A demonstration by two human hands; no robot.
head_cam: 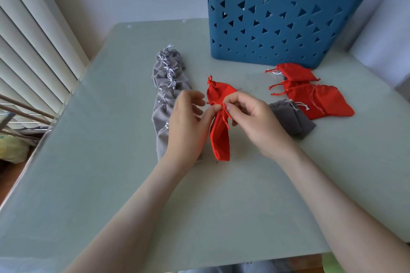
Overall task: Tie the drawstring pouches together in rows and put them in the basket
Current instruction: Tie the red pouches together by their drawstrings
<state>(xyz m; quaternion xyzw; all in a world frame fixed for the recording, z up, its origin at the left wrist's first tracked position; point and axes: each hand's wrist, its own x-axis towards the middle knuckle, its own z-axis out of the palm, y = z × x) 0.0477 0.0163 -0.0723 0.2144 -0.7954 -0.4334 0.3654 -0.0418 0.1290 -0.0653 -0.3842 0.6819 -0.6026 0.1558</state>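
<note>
Both forearms (pixel 137 206) cross the near edge of the pale green table (pixel 88 173). My left hand (pixel 188 119) and right hand (pixel 253 117) pinch the red drawstrings (pixel 224 115) joining two red fabric pouches (pixel 219 139) at its middle. Left of them lies one tied row of light grey pouches (pixel 164 82), count unclear, partly behind my left hand. What look like three loose red pouches (pixel 319 102), overlapping, and one dark grey pouch (pixel 292 119) lie before the blue perforated plastic basket (pixel 284 26) at the far right corner, its top cut off.

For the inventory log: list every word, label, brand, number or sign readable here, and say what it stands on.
None: no readable text anywhere in the head view.
The blue basket bears only triangular cut-outs.
The red pouches, grey pouches and table are plain.
</note>
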